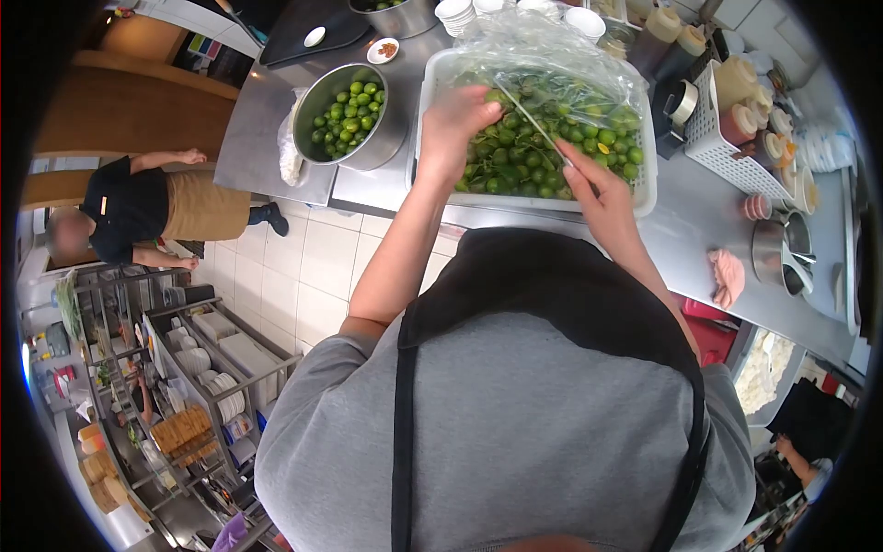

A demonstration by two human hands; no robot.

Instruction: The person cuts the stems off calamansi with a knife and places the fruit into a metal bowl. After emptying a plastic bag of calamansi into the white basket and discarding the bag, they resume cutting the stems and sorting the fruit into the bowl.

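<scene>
A white plastic tub (426,138) in front of me holds many small green limes (529,164) with leaves and stems among them. My left hand (460,124) is over the tub's left side, its thumb and fingers closed on a green lime (495,97). My right hand (600,189) is closed around the lower end of a thin knife (532,118). The blade slants up and left over the limes, its tip close to the left fingers. Clear plastic (561,60) lies bunched over the tub's far part.
Left of the tub, a steel pot (382,138) contains loose limes. A small dish (383,51) and a black tray (317,23) lie beyond it. A white basket of sauce bottles (704,124) and a pink cloth (727,276) are at right. A person (138,202) stands at left.
</scene>
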